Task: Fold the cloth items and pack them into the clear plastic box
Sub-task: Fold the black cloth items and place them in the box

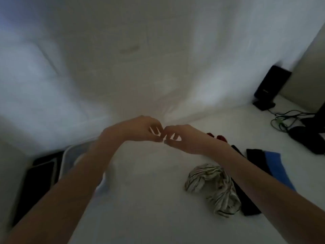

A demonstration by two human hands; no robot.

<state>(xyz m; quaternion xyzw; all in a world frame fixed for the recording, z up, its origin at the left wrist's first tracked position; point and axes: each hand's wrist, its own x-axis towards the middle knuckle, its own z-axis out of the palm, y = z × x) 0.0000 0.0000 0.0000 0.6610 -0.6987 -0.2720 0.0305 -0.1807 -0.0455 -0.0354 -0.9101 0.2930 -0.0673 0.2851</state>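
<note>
A big white cloth fills the blurred upper view, its edges cut off. Below it the left hand and right hand meet, knuckles touching, each pinching its gathered fabric. The clear plastic box, left of the hands, is mostly hidden by the left forearm. A striped crumpled cloth lies right of bare white surface.

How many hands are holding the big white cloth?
2: the left hand and right hand pinch the big white cloth side by side, mid-picture.
</note>
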